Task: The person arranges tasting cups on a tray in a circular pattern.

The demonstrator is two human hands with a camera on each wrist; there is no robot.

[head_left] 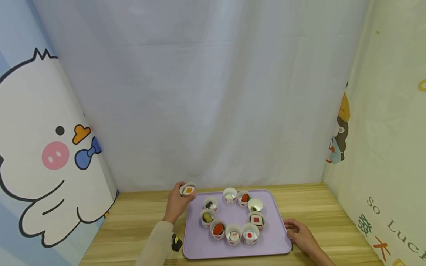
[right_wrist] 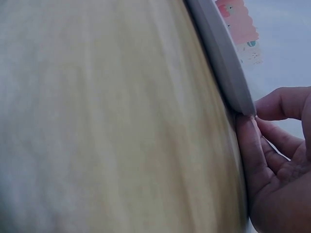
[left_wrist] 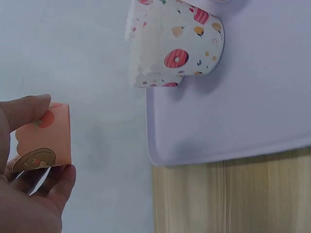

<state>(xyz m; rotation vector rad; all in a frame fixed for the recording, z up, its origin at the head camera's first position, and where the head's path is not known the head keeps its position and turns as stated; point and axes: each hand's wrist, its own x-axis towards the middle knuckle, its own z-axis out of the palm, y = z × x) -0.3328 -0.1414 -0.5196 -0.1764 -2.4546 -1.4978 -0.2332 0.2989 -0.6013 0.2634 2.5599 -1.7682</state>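
Note:
My left hand (head_left: 177,203) grips a small paper baking cup (head_left: 188,189) past the tray's far left corner. Inside the cup sits a white square sushi piece with an orange centre. In the left wrist view the cup (left_wrist: 56,133) looks pinkish with printed pictures, held between thumb and fingers. My right hand (head_left: 302,235) pinches the right rim of the lilac tray (head_left: 196,248), as the right wrist view of the tray's edge (right_wrist: 228,68) also shows. Several paper cups stand in a ring on the tray, among them one with red-topped sushi (head_left: 218,229).
Beside the tray's left edge, a small dark object (head_left: 176,242) is seen at the left sleeve. The tray lies on a wood-grain table (head_left: 133,221). A pale curtain (head_left: 213,111) hangs behind, with printed cloths on the left and right.

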